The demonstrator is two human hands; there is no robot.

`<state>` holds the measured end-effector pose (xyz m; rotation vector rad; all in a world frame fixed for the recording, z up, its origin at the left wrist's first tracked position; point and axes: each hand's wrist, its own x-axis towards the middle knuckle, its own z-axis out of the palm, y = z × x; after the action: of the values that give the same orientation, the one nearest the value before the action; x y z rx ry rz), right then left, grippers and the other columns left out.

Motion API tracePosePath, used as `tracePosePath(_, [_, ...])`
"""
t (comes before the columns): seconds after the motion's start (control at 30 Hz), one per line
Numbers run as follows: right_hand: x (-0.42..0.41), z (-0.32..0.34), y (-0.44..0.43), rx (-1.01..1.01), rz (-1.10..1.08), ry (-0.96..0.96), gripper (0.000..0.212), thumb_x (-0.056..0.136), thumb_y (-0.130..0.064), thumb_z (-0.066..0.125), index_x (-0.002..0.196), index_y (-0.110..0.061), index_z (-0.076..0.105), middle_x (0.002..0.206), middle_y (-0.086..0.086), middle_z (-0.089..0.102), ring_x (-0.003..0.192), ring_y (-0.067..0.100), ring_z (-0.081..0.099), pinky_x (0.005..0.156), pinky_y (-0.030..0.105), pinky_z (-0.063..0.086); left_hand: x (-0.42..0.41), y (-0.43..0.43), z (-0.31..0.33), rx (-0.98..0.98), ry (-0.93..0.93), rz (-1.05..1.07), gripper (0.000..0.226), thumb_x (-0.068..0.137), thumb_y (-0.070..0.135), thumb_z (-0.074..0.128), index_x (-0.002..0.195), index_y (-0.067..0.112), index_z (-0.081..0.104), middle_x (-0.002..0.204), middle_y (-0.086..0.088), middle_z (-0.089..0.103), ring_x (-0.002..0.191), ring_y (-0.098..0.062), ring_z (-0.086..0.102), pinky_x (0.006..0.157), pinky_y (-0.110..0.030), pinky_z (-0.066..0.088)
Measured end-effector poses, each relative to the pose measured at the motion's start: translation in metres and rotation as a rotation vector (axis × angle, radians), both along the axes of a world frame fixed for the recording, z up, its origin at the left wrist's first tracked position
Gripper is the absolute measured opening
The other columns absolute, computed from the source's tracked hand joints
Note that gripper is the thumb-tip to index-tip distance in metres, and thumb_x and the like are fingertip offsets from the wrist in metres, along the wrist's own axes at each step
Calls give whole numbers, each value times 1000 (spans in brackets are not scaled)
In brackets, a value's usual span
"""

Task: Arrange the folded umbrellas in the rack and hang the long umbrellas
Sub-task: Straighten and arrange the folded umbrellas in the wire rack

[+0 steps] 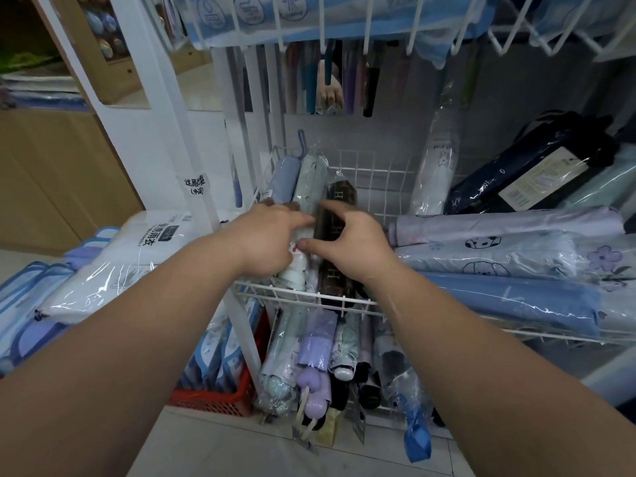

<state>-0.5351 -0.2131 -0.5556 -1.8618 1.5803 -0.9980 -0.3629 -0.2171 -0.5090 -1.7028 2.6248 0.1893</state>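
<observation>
Folded umbrellas fill the white wire rack in front of you, on two levels. At your far left, outside the rack, several raincoat packs lie in clear plastic, and one red basket stands on the floor below them.

Next, at the left end of the upper level, three umbrellas lie side by side, pointing away from you: one blue umbrella, one pale green umbrella and one brown umbrella with a letter pattern. Your left hand lies palm down on the pale green one, fingers nearly straight, gripping nothing. Your right hand is just beside it; its thumb and curled fingers grip the brown umbrella from above.

Below both hands, on the lower level, I count six wrapped umbrellas with handles toward you, though the plastic makes this unsure.

To the right on the upper level, one white umbrella stands upright against the back grid and one dark navy umbrella lies tilted. Three more lie crosswise next to each other: a lilac umbrella, a dog-print umbrella and a large blue umbrella.
</observation>
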Motion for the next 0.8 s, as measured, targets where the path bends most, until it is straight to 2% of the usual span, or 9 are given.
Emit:
tracePosePath(0.07, [-2,4,1,11,-69,4,88,63,-49,91,139,-20,56,120,-8,62,101,6,52,85,21,43,-1,0,-2,9,-22,-4,72,92,16,60,156,34,31,167,-5,19,152,-34,18,123,-45,20])
tracePosePath(0.1, [-3,3,0,46,-81,-13,90,62,-49,92,138,-17,57,121,-6,64,99,5,51,83,20,43,0,0,-2,12,-29,-4,72,93,16,59,156,34,30,167,-5,17,153,-34,16,124,-45,18])
tracePosePath(0.17, [-7,0,-3,114,-81,-66,93,61,-50,92,140,-16,56,131,-2,64,106,8,57,89,23,48,0,1,-1,24,-23,5,72,94,15,56,157,35,27,168,-3,13,154,-35,10,125,-45,14])
tracePosePath(0.27, [-8,0,-3,136,-66,-71,93,63,-54,89,142,-19,55,137,-1,63,120,16,62,101,34,53,0,4,-3,29,-5,18,71,95,15,52,157,35,24,169,-1,9,155,-35,3,126,-43,10])
tracePosePath(0.33, [-8,1,-2,119,-56,-18,83,74,-48,84,144,-16,53,139,2,61,122,19,60,102,31,50,-1,7,-6,14,24,30,69,96,19,51,157,35,25,169,-1,10,154,-36,2,126,-44,10])
tracePosePath(0.47, [-7,8,0,46,-55,93,59,89,-38,71,141,-14,54,130,5,66,119,24,62,94,27,50,-4,12,-13,-41,38,42,65,96,27,50,156,38,28,168,-3,16,153,-37,7,125,-47,13])
tracePosePath(0.6, [-30,32,13,-36,-57,237,53,94,-35,65,142,-16,56,138,3,63,127,21,58,103,28,45,-15,17,-14,-140,-2,57,68,95,46,52,157,33,27,165,-8,24,152,-35,15,122,-53,18])
tracePosePath(0.67, [-51,50,24,-86,-47,395,48,95,-34,64,139,-17,59,138,1,63,128,20,57,106,30,44,-30,21,-11,-177,82,34,69,96,48,54,156,26,31,160,-11,33,149,-35,23,121,-50,22])
tracePosePath(0.8, [-104,86,49,-85,-93,641,44,92,-38,67,134,-25,63,129,0,68,122,22,60,103,36,49,-76,29,-4,-154,410,-114,63,95,42,61,152,23,40,147,-7,49,138,-27,41,114,-38,35])
